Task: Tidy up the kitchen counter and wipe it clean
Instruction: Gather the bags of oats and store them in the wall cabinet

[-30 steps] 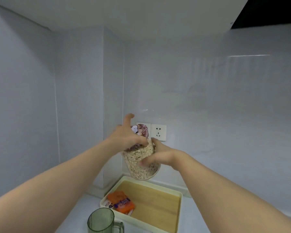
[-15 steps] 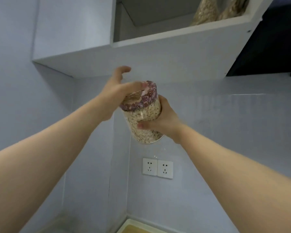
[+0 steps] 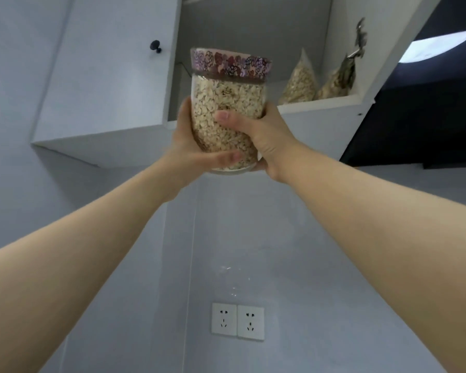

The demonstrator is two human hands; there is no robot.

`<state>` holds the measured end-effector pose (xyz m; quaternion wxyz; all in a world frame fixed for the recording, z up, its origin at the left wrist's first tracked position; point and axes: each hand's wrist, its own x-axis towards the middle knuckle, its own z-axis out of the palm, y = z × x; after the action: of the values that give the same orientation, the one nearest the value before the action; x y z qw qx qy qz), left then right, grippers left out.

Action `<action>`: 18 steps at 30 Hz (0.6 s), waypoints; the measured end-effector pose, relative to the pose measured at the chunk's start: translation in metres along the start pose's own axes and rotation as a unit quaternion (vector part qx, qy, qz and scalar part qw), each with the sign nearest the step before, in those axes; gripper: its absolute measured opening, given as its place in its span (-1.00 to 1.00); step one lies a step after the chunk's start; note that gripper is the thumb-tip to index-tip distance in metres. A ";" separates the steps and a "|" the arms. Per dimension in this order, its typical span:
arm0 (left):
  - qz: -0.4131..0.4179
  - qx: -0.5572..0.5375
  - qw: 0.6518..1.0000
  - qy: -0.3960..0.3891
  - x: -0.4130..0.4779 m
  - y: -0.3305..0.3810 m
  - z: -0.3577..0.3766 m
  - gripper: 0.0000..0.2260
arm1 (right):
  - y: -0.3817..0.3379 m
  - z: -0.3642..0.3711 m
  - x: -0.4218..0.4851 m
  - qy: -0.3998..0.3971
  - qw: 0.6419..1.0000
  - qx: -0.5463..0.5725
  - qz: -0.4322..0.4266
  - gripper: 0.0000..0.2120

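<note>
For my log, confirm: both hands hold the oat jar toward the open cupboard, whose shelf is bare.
Wrong: the head view shows two filled bags on the shelf. The left hand and right hand do hold the oat jar toward the cupboard.

Clear glass jar of oats with floral lid raised between left hand and right hand, in front of open white wall cabinet. Two clear plastic bags of grain inside cabinet, right of jar. Black round knob on closed cabinet door, left of jar. White twin wall sockets on wall below.
</note>
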<state>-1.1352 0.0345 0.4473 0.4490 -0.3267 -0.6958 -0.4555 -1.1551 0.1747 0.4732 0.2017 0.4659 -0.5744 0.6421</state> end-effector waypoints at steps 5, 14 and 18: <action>0.051 -0.010 0.994 0.093 0.036 0.028 0.004 -0.17 | -0.043 0.004 0.017 0.032 0.998 -0.062 0.002 -0.29; 0.020 0.028 0.981 0.192 0.085 0.035 0.017 0.00 | -0.071 -0.015 0.051 0.075 0.981 -0.180 0.011 -0.35; -0.030 0.056 0.974 0.219 0.104 0.030 0.025 0.04 | -0.059 -0.043 0.070 0.168 0.938 -0.302 -0.024 -0.56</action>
<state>-1.1572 0.0730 0.5485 0.5943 -0.1721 -0.6142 -0.4899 -1.1580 0.2105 0.5682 0.4419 0.2823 -0.6876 0.5023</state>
